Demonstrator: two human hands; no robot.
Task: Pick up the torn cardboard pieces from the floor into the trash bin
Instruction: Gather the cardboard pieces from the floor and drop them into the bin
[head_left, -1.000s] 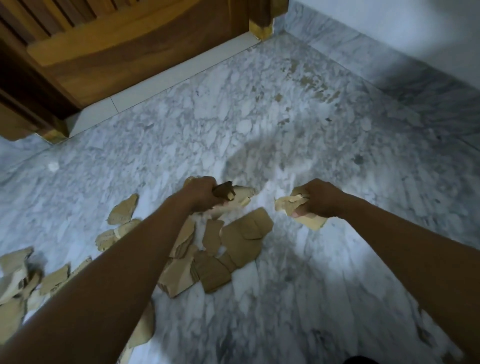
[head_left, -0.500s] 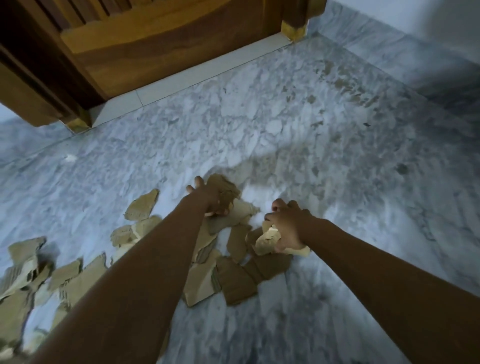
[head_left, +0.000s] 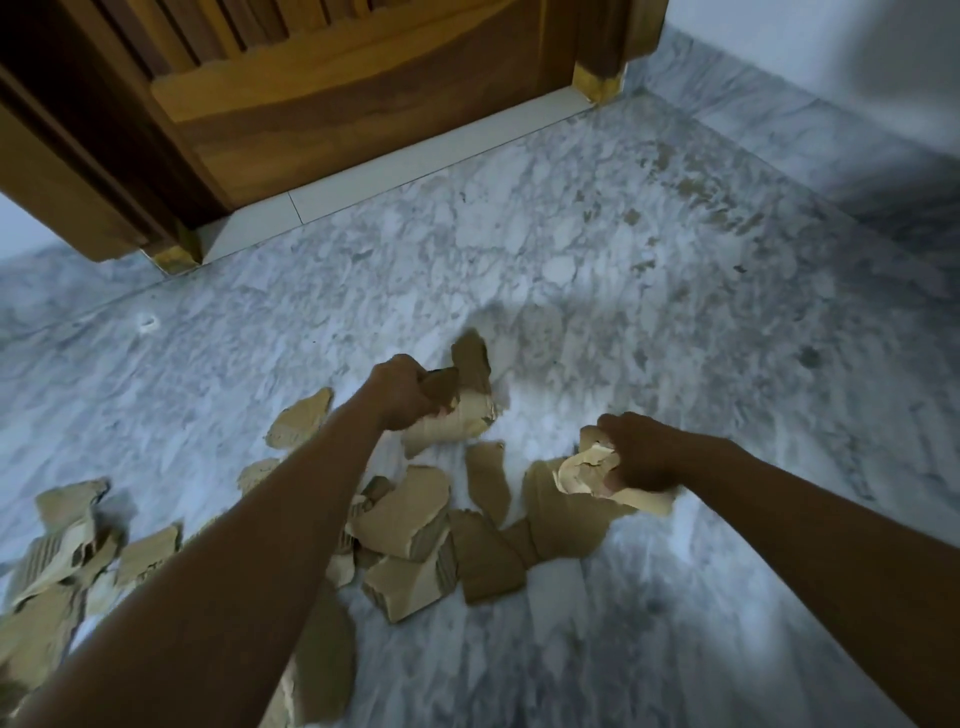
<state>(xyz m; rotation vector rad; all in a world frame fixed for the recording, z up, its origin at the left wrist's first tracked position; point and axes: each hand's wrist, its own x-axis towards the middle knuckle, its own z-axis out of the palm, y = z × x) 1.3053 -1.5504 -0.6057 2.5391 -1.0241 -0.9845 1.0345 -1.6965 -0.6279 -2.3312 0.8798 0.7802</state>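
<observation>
Torn brown cardboard pieces lie scattered on the grey marble floor (head_left: 623, 249), the main heap (head_left: 415, 551) between my two forearms and more scraps (head_left: 57, 551) at the far left. My left hand (head_left: 402, 392) is closed around a bunch of cardboard pieces (head_left: 470, 395) that stick out to its right, just above the heap. My right hand (head_left: 641, 452) grips a crumpled wad of pale cardboard pieces (head_left: 584, 470) low over the heap's right edge. No trash bin is in view.
A wooden door (head_left: 322, 98) and its frame stand at the back, with a white threshold strip (head_left: 395, 176) below. A pale wall with a marble skirting (head_left: 810, 124) runs along the right. Bare floor stretches right of and behind my hands.
My left hand closed on a piece at the heap's far edge and holds its bunch. My right hand dipped left onto the heap, then came back right with its wad.
</observation>
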